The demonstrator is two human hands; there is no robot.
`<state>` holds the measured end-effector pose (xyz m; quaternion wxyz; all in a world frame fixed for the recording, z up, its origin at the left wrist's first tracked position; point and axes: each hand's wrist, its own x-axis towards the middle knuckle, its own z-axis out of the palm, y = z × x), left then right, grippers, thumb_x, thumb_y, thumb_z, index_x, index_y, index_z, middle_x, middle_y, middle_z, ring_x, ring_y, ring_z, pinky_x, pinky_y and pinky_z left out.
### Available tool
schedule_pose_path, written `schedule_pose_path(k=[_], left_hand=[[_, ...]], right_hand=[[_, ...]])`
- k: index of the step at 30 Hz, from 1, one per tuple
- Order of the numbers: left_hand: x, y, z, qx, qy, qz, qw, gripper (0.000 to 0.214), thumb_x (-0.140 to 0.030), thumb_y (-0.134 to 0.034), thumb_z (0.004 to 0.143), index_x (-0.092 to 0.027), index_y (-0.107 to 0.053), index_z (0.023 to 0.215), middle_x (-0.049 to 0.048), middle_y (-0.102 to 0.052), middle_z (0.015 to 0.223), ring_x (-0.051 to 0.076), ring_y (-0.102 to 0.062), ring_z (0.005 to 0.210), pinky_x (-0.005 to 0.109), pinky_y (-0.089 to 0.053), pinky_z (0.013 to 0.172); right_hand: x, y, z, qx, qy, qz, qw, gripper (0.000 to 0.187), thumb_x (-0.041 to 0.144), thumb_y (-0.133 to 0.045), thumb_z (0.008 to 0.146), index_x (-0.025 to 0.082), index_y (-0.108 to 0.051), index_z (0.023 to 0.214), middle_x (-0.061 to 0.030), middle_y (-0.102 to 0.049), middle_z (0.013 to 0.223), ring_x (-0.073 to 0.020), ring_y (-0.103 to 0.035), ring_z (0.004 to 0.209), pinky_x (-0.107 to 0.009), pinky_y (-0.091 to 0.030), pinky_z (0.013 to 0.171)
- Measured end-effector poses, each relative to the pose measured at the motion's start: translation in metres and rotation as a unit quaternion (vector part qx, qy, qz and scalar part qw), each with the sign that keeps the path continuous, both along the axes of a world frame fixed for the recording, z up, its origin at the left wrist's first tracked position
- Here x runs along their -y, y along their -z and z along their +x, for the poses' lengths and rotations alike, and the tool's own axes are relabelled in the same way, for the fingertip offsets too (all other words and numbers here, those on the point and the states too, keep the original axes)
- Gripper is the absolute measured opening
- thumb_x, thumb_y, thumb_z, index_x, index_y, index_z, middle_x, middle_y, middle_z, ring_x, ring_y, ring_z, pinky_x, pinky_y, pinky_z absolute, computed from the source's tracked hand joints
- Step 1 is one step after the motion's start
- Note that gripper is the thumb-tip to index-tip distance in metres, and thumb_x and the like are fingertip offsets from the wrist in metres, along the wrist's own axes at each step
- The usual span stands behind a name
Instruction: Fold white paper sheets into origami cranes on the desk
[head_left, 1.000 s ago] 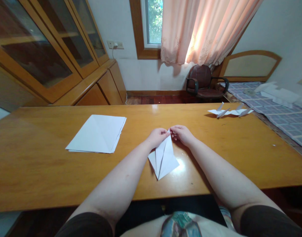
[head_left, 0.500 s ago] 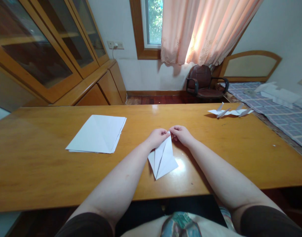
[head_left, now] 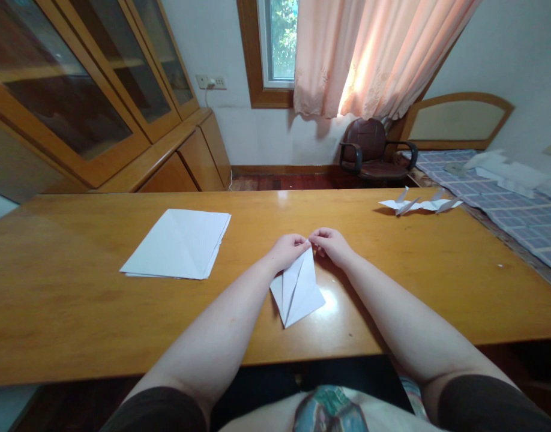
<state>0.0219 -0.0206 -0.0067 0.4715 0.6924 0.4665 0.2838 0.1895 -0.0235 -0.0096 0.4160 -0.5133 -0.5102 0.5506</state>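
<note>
A folded sheet of white paper (head_left: 300,291) lies on the wooden table in front of me, its narrow tip pointing away and its wider folded end toward me. Several creased layers show along its length. My left hand (head_left: 290,251) pinches the upper left side close to the tip, thumb on top. At the tip itself, my right hand (head_left: 328,245) has its thumb and fingers pressed together on the paper's point. The two hands nearly touch there, and the fingertips partly cover the tip.
A stack of square white paper (head_left: 179,243) lies to the left on the table (head_left: 77,324). Folded paper birds (head_left: 419,205) stand near the far right edge. Beyond are a brown armchair (head_left: 370,150), a bed (head_left: 496,198) and a glass-door cabinet (head_left: 99,90).
</note>
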Motion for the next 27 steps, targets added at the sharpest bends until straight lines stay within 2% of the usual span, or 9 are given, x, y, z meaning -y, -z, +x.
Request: schedule_pose_path(k=[6,12,17,27], left_hand=[[-0.002,0.0016,-0.0003,-0.007,0.006,0.013,1.0,0.029,-0.039,-0.056,0.077,-0.014,-0.069,0.079,0.0012,-0.064,0.069,0.014,-0.053,0.065,0.025,-0.04,0.062],[-0.0008,0.0004,0.0003,0.013,0.005,-0.009,1.0,0.032,-0.043,-0.056,0.078,-0.013,-0.069,0.08,0.0017,-0.064,0.07,0.014,-0.053,0.064,0.024,-0.039,0.06],[-0.0007,0.0005,-0.0002,0.011,-0.002,-0.014,1.0,0.032,-0.043,-0.057,0.077,-0.013,-0.068,0.08,0.0012,-0.063,0.069,0.014,-0.052,0.064,0.024,-0.039,0.059],[-0.002,0.0017,-0.0014,-0.014,0.015,0.013,1.0,0.028,-0.039,-0.056,0.077,-0.015,-0.068,0.078,-0.0003,-0.062,0.068,0.013,-0.051,0.064,0.025,-0.038,0.061]], right_hand=[[-0.0012,-0.0009,0.0004,-0.019,0.001,-0.011,1.0,0.016,0.031,-0.066,0.065,0.017,-0.057,0.063,0.0043,-0.052,0.051,-0.0063,-0.041,0.038,-0.02,-0.029,0.037],[-0.0034,-0.0054,0.0038,-0.131,0.023,-0.076,0.988,0.025,0.039,-0.068,0.065,0.016,-0.061,0.068,0.0008,-0.054,0.055,-0.0095,-0.048,0.045,-0.02,-0.027,0.036],[-0.0032,-0.0027,0.0039,-0.07,-0.004,-0.057,0.996,0.019,0.031,-0.072,0.061,0.016,-0.062,0.065,0.0018,-0.054,0.05,-0.0074,-0.043,0.039,-0.021,-0.028,0.037],[-0.002,-0.0037,0.0029,-0.03,-0.012,-0.044,0.999,0.015,0.029,-0.069,0.061,0.016,-0.063,0.065,0.0026,-0.052,0.046,-0.0073,-0.041,0.038,-0.02,-0.025,0.036]])
